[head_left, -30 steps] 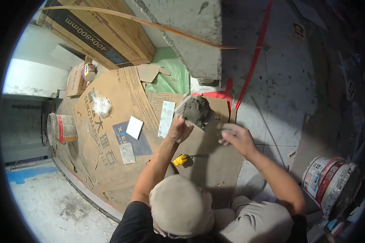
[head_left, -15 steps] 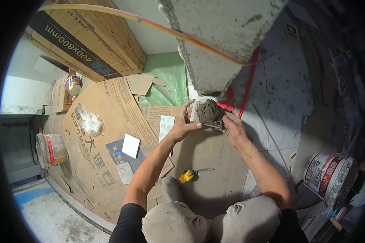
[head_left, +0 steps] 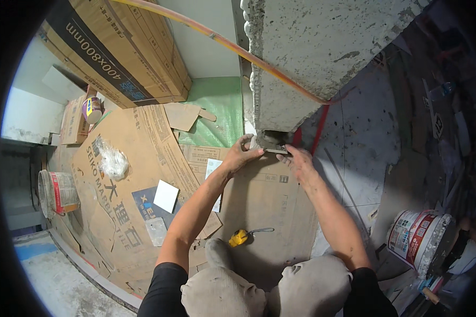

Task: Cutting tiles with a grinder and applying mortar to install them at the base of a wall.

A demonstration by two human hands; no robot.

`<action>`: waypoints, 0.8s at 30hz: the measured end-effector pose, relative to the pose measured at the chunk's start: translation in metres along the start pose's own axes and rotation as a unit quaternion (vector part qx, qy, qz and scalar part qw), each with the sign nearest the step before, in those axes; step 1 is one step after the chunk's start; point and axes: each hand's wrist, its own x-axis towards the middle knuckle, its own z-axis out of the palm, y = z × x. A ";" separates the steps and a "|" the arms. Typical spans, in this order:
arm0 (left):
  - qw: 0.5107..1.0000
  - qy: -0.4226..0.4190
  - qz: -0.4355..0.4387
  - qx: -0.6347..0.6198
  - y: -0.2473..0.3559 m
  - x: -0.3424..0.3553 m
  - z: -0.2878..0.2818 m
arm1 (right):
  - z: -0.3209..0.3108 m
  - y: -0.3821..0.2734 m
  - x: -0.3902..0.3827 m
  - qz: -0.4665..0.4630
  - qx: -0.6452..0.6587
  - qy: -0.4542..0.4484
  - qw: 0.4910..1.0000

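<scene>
- Far to my left, a whitish bucket [head_left: 58, 193] wears a red-and-white label, its print too small for me to read.
- Past it, a jar [head_left: 91, 110] with a purple and yellow label is beside a small carton [head_left: 74, 124] marked with dark characters.
- Behind these, a big carton [head_left: 127, 42] shows a black band bearing a printed size in pale figures, with blue lettering at one end.
- A cardboard sheet [head_left: 143, 140] spreads over the floor, carrying large dark characters and a line of Latin capitals. On it lie crumpled clear plastic [head_left: 112, 162], a white square tile [head_left: 166, 196] over a dark blue printed patch, and a greyish square piece [head_left: 156, 231].
- A yellow tape measure [head_left: 238, 238] with a dark strap lies near my knees, on cardboard whose faint print I can't make out.
- My left hand [head_left: 241, 157] pinches the left end of a small tile [head_left: 276, 151] between thumb and fingers.
- That tile is at the foot of the rough concrete pillar [head_left: 312, 53], dark grey mortar [head_left: 272, 140] showing behind its near edge.
- My right hand [head_left: 301, 165] has its fingers at the tile's right end; whether they pinch or merely touch, I cannot tell.
- Far right, a tilted bucket [head_left: 418, 240] has a red-and-white label with square codes and small print.
</scene>
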 end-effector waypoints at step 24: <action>0.892 0.093 0.060 0.438 0.047 -0.003 0.016 | 0.052 0.063 -0.020 -0.120 -0.043 0.124 0.984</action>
